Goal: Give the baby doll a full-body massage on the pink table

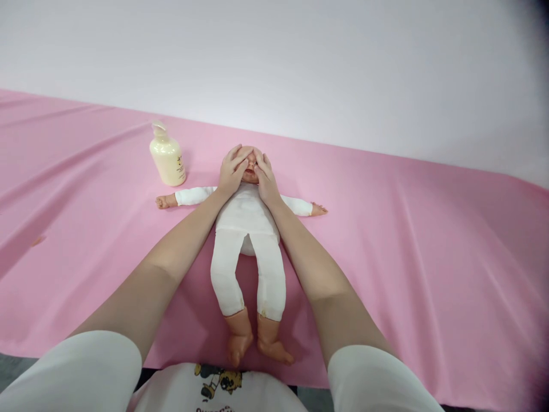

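Note:
A baby doll (pixel 246 209) with a white cloth body lies on its back, head away from me and feet towards me. Its arms stretch out to both sides. My left hand (pixel 232 170) rests on the left side of the doll's face, fingers stretched out over the cheek and forehead. On the opposite cheek lies my right hand (pixel 266 174), its fingers also extended. The fingertips of both hands come close together over the brow. Between them the doll's mouth and nose show, while most of the head is covered.
A pale yellow pump bottle (pixel 167 157) stands upright beyond the doll's arm on the left. Pink cloth (pixel 364 229) with folds covers the table. Behind it rises a plain white wall (pixel 274 63). The table's front edge is close to my body.

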Tool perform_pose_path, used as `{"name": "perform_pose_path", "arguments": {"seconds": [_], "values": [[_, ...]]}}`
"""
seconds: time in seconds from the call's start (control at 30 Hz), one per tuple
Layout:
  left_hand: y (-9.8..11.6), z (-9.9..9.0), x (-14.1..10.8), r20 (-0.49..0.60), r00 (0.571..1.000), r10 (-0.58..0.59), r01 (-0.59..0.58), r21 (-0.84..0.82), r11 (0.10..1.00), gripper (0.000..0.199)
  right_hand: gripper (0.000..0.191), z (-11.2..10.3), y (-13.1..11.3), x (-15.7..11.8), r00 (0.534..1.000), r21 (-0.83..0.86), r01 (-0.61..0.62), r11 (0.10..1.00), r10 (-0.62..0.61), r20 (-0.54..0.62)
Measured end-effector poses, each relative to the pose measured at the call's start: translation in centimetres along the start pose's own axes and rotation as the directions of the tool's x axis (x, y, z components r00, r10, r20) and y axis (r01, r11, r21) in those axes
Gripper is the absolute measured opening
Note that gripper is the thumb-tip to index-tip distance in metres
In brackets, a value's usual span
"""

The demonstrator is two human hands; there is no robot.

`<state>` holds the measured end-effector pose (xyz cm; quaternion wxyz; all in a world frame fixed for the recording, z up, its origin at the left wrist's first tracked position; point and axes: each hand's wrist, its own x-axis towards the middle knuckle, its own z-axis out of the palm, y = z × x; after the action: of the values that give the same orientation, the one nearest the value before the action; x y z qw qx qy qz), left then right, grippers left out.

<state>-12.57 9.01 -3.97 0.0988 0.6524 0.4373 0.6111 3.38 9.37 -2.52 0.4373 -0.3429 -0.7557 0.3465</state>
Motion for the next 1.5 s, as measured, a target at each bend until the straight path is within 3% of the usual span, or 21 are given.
{"name": "perform_pose_path", "arguments": {"seconds": [0.17,0.37,0.57,0.7,0.83,1.03,1.27,1.5], "values": [[-0.4,0.0,0.0,0.003,1.000,-0.010,0.010,0.001,1.000,0.076,0.088,0.3,0.7,0.2,0.999,0.011,-0.010,1.000,0.010,-0.036],[-0.5,0.0,-0.1,0.000,0.999,-0.037,0.037,-0.003,0.999,0.081,0.099,0.5,0.9,0.3,0.988,0.071,-0.134,0.988,0.138,-0.063],[-0.3,-0.1,0.0,-0.002,1.000,0.021,-0.021,0.017,1.000,0.070,0.083,0.3,-0.3,-0.2,1.000,0.036,-0.002,0.999,0.003,-0.018],[-0.4,-0.2,-0.1,0.012,1.000,0.019,-0.020,0.014,1.000,0.068,0.082,0.2,-0.4,-0.3,1.000,0.033,-0.021,0.999,0.022,-0.018],[-0.7,-0.1,-0.1,0.020,1.000,-0.013,0.013,0.006,1.000,0.073,0.090,0.4,0.2,-0.1,0.999,0.044,-0.020,0.999,0.022,-0.049],[-1.0,0.0,-0.2,0.013,0.997,-0.082,0.082,-0.011,0.997,0.080,0.106,0.7,0.8,0.0,0.988,0.098,-0.131,0.987,0.138,-0.073],[-0.5,-0.2,-0.1,0.022,1.000,0.003,-0.002,-0.017,1.000,0.067,0.087,0.4,0.2,0.0,1.000,0.030,0.002,1.000,-0.001,-0.029],[-0.7,-0.2,0.0,0.022,1.000,0.013,-0.012,-0.004,1.000,0.070,0.082,0.2,0.6,0.3,1.000,0.068,0.020,0.997,-0.019,-0.004]]}}
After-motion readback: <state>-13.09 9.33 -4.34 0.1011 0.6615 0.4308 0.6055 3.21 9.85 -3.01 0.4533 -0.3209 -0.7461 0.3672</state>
